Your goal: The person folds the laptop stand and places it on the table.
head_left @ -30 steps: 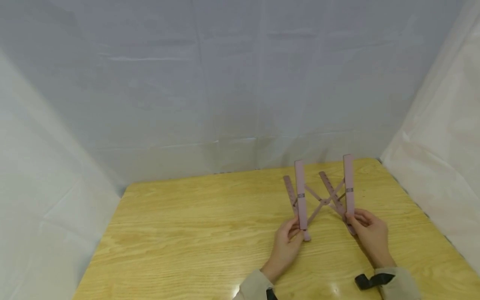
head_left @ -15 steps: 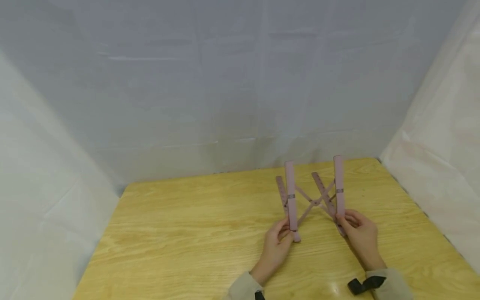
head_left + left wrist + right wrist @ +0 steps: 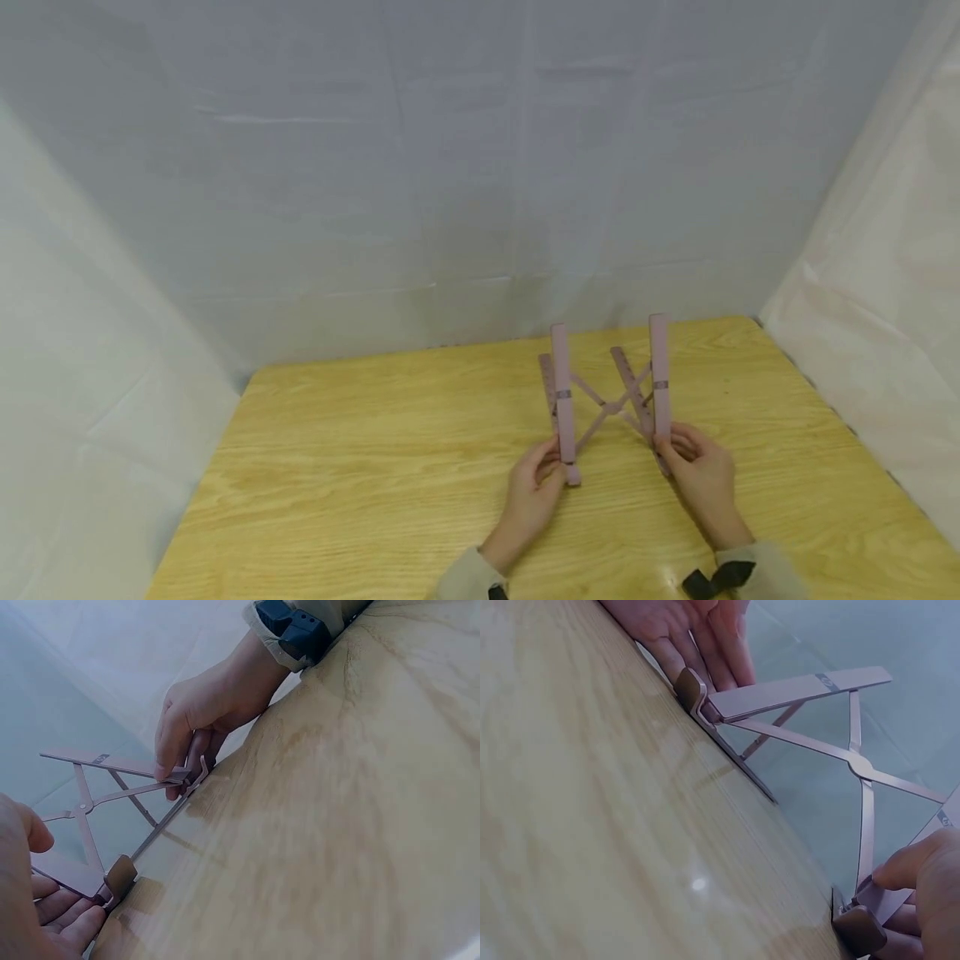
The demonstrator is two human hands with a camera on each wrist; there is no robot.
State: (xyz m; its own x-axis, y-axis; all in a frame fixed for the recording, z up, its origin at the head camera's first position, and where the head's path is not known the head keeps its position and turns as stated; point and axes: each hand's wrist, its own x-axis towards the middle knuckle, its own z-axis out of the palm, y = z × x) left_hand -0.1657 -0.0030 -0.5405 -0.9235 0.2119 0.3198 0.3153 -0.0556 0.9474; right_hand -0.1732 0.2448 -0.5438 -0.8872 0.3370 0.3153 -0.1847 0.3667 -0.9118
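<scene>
A pink folding laptop stand (image 3: 562, 392) stands unfolded on the wooden table, its two upper arms tilted up and joined by an X-shaped brace (image 3: 860, 765). My left hand (image 3: 528, 496) grips the near end of the left arm, thumb on one side and fingers on the other. At the near end of the right arm, my right hand (image 3: 705, 479) pinches with thumb and fingers. Small curved lips (image 3: 692, 690) at the stand's near ends show in both wrist views. Part of the right base bar is hidden behind the right hand.
The yellow wood-grain table (image 3: 375, 450) runs out to the left of the stand. A pale sheet (image 3: 480, 167) hangs behind its far edge, and white sheeting (image 3: 900, 292) closes in the sides. Dark wrist straps (image 3: 731, 575) sit over light sleeves.
Both hands have shifted leftward together, carrying the laptop stand along the table. Their hold and the stand's unfolded shape look the same.
</scene>
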